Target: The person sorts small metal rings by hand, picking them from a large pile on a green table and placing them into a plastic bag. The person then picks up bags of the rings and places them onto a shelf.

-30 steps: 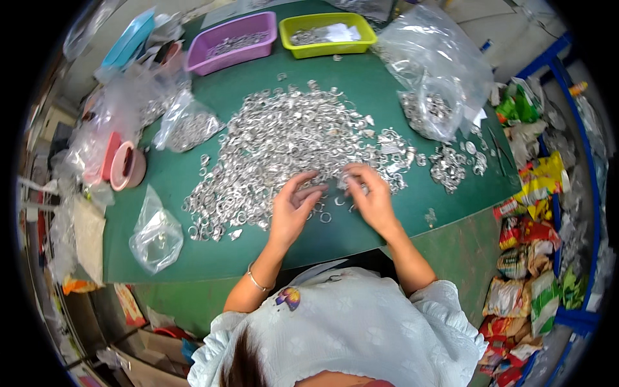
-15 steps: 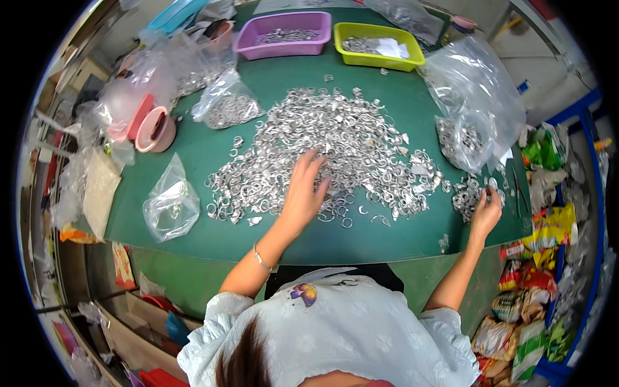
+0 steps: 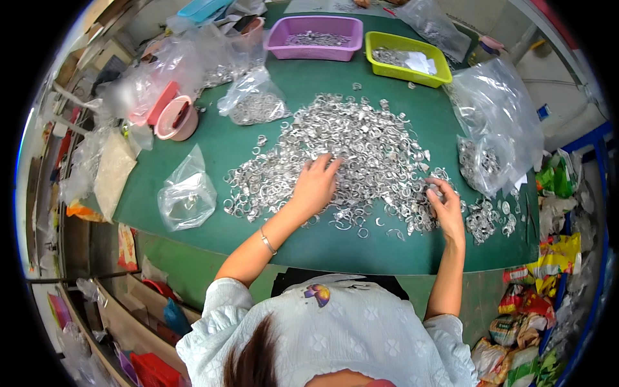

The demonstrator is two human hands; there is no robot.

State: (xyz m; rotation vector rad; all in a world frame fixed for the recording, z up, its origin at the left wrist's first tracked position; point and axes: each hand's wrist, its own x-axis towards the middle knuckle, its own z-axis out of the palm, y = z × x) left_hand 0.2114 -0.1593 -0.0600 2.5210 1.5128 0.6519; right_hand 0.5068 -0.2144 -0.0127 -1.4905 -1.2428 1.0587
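Observation:
A broad heap of small silver-coloured metal rings (image 3: 361, 138) is spread over the green table. My left hand (image 3: 314, 186) rests on the heap's near middle, fingers apart and touching the pieces, with none gripped that I can see. At the heap's right edge is my right hand (image 3: 447, 209), its fingers curved and the thumb apart from them. Whether a small piece lies between those fingertips is hard to make out. Just right of that hand sits a smaller separate pile of rings (image 3: 481, 221).
A purple tray (image 3: 313, 54) and a lime-green tray (image 3: 403, 72) of metal pieces stand at the back. Clear bags of rings (image 3: 258, 106) lie left and right of the heap. A pink cup (image 3: 177, 122) and an empty-looking plastic bag (image 3: 187, 200) are at left.
My right hand has moved left from the small pile to the right edge of the big heap. My left hand stays on the heap. The whole view has shifted slightly.

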